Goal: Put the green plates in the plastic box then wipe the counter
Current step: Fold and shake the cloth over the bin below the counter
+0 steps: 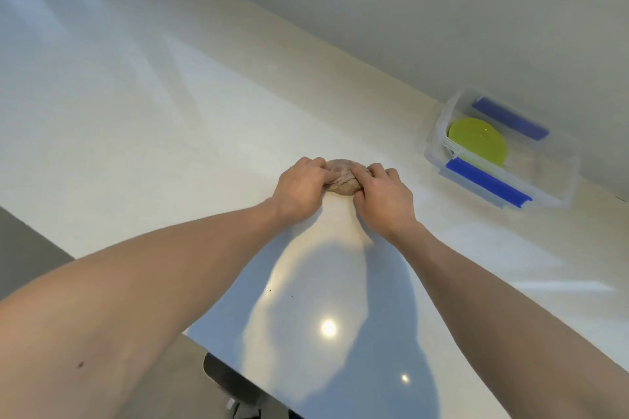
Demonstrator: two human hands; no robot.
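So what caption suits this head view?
Both hands, left and right, bunch a brown cloth on the counter; green plates boxed.

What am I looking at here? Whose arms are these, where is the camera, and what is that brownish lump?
There is no machine: a person wears one camera on the head, looking down at their own bare arms. Both hands, the left hand and the right hand, press on a bunched brown cloth on the pale counter, which looks like wiping. To the right, against the wall, stands a clear plastic box with blue clips. A green plate lies inside it; whether more are stacked beneath cannot be told.
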